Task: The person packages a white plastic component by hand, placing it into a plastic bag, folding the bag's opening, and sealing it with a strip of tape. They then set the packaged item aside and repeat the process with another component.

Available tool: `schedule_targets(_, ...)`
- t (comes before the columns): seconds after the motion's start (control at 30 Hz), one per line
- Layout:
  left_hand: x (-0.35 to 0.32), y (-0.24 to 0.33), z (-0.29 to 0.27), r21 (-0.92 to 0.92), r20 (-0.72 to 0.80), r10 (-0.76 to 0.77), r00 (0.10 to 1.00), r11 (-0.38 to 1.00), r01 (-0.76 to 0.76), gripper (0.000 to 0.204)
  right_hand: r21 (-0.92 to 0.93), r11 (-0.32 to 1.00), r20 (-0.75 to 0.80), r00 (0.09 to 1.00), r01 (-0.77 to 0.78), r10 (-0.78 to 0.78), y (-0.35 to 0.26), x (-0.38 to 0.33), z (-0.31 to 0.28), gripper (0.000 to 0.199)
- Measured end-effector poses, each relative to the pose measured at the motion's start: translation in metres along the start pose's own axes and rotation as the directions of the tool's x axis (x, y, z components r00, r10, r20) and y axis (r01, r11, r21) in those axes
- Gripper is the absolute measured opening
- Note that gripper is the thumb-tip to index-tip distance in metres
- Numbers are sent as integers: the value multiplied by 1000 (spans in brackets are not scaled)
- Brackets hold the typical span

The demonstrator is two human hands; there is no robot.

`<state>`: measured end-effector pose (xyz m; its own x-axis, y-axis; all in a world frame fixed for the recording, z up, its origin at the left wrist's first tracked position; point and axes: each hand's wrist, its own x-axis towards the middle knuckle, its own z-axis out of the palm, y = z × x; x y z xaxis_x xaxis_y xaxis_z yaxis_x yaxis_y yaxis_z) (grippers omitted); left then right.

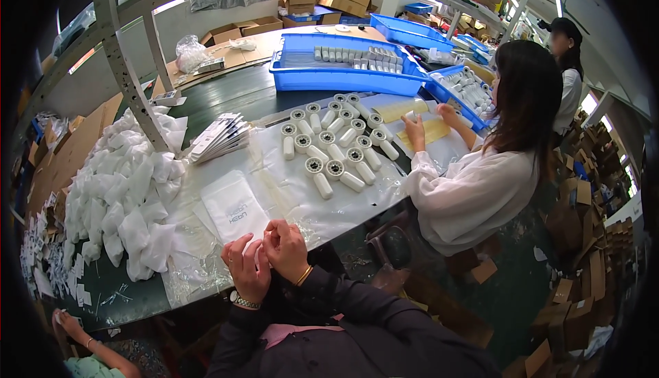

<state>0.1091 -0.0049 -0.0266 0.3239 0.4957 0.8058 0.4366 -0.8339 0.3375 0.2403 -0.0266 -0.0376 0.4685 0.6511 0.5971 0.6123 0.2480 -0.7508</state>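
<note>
My left hand (248, 270) and my right hand (287, 253) meet at the table's near edge, just below a stack of flat white printed bags (234, 206). The right fingers are pinched together, and the left fingers curl in beside them. Whatever lies between them is too small or hidden to make out. To the right of the bags, several white devices (334, 169), each with a thick rounded handle and a round dark-ringed head, lie grouped on plastic sheeting. A fanned pile of printed leaflets or flat cards (218, 138) sits behind the bags.
Filled white bags (130, 199) are heaped at the left beside a metal post (134, 83). Blue bins (343, 83) stand at the back. A co-worker (480, 172) at the right handles yellowish sheets (427, 132). Another person's arm (96, 344) shows at lower left.
</note>
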Motion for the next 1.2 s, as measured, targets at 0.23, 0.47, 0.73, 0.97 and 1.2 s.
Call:
schedule_targets(0.23, 1, 0, -1, 6, 5, 9, 1000, 1000, -9, 21, -15, 1000, 26, 1000, 7, -6, 1, -1, -1, 20)
schedule_targets(0.47, 2, 1, 0, 15, 7, 17, 1000, 1000, -17, 20, -6, 1000, 28, 1000, 6, -6, 3, -1, -1, 19)
schedule_targets(0.73, 1, 1, -1, 19, 11, 27, 1000, 999, -27, 13, 10, 1000, 24, 1000, 12, -12, -2, -1, -4, 17)
schedule_targets(0.97, -5, -2, 1, -17, 11, -1, 1000, 1000, 1, 11, 34, 998, -30, 999, 45, -43, -2, -2, -5, 18)
schedule_targets(1.2, 5, 1, -3, 25, 45, 37, 998, 999, -38, 23, 81, 994, -61, 996, 76, -71, 1, -4, -4, 20)
